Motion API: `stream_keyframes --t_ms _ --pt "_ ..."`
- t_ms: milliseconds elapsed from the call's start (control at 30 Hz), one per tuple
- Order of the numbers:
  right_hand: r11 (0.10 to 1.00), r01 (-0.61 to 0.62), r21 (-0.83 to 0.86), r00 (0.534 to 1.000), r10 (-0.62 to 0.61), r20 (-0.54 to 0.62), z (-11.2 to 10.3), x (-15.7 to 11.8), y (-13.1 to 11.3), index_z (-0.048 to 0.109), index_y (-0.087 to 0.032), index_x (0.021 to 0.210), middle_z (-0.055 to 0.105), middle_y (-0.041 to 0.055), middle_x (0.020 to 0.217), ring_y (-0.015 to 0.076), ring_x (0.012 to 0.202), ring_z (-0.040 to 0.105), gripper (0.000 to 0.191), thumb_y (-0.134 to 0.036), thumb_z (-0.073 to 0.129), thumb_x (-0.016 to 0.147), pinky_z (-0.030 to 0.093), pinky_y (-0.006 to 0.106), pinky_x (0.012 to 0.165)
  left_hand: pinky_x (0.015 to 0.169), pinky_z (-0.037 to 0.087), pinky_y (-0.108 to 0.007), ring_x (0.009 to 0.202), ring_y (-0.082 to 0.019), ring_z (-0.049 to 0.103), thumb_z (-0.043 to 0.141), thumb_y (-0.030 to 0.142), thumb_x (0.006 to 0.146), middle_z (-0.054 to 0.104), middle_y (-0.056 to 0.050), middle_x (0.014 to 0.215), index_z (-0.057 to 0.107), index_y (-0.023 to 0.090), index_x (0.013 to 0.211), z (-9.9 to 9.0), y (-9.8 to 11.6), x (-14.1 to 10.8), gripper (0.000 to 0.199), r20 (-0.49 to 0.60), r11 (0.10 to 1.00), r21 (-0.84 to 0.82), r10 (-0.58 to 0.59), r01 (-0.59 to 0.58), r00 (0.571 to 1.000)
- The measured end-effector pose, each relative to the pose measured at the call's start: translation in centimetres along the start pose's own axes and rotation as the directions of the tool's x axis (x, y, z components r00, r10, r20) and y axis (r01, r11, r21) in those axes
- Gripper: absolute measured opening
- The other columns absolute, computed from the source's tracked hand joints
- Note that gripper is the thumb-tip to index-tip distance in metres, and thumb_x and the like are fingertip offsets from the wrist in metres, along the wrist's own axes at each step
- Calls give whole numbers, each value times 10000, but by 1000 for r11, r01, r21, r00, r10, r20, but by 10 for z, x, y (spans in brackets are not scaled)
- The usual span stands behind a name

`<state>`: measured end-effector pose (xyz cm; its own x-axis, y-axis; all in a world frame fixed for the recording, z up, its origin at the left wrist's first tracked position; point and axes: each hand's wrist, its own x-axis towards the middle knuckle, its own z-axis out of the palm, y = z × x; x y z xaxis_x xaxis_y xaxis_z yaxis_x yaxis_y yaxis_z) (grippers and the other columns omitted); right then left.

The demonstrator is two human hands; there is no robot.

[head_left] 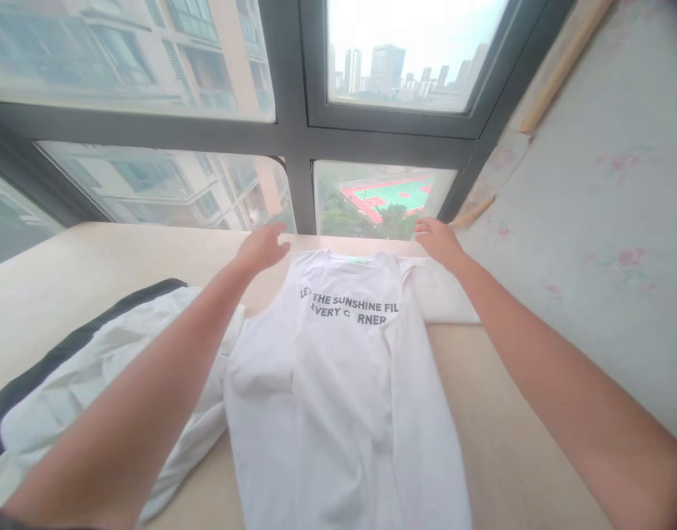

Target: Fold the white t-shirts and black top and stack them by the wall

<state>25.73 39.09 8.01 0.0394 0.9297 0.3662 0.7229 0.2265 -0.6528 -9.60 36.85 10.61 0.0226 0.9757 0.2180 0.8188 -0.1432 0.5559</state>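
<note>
A white shirt [338,383] lies spread on the pale board, collar toward the window. Dark lettering crosses its chest, reading in part "THE SUNSHINE FIL" and "EVERY C RNER". Its right side is folded inward over the front, and a white sleeve-like piece [446,294] sticks out to the right. My left hand [263,247] hovers just beyond the left shoulder of the shirt, thumb and fingers apart, holding nothing. Over on the right, my right hand [438,241] is above the far edge of the sleeve-like piece, fingers loosely bent and apart, with no cloth visible in them.
Crumpled white clothing [112,361] with a dark edge [79,331] lies to the left, partly behind my left forearm. A grey window frame [294,132] rises behind the pale board [151,250]. Flowered wallpaper [603,221] borders the right side.
</note>
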Motion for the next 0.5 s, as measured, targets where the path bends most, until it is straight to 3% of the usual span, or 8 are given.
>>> stream_keyframes --t_ms 100,167,233,400,500 --pt "999 -42 0 996 42 80 16 -45 18 650 -186 1200 670 85 1187 205 993 641 300 -265 605 914 536 352 878 1018 470 -468 1153 -275 599 671 347 861 630 -89 1250 621 192 1219 26 -25 -40 394 90 997 73 23 -30 996" --pt "996 -89 9 987 87 135 16 -92 27 651 -202 1209 681 83 1189 188 947 655 333 -231 558 891 538 329 860 989 480 -436 1147 -288 609 605 357 870 622 -85 1277 597 220 1270 35 -41 -88 423 155 985 161 42 -67 987" --pt "990 -142 4 977 140 162 7 -145 28 642 -193 1208 692 81 1154 178 893 663 344 -262 518 895 548 326 834 873 527 -385 1084 -275 641 506 433 905 604 -89 1307 556 234 1318 38 -54 -145 461 182 977 211 -6 -33 983" --pt "977 -180 -114 954 202 222 -19 -269 4 645 -238 1158 699 46 943 166 727 645 316 -391 452 961 548 278 648 727 552 -330 925 -260 684 489 550 852 666 -102 1147 590 230 1233 43 -78 -280 507 11 958 192 -218 212 976" --pt "971 -140 -195 968 175 179 -16 -322 -14 638 -248 1126 681 33 825 163 628 637 309 -448 475 955 533 266 563 671 563 -328 755 -239 693 529 632 788 713 -63 950 583 229 1203 54 -84 -338 581 49 902 53 -430 428 901"
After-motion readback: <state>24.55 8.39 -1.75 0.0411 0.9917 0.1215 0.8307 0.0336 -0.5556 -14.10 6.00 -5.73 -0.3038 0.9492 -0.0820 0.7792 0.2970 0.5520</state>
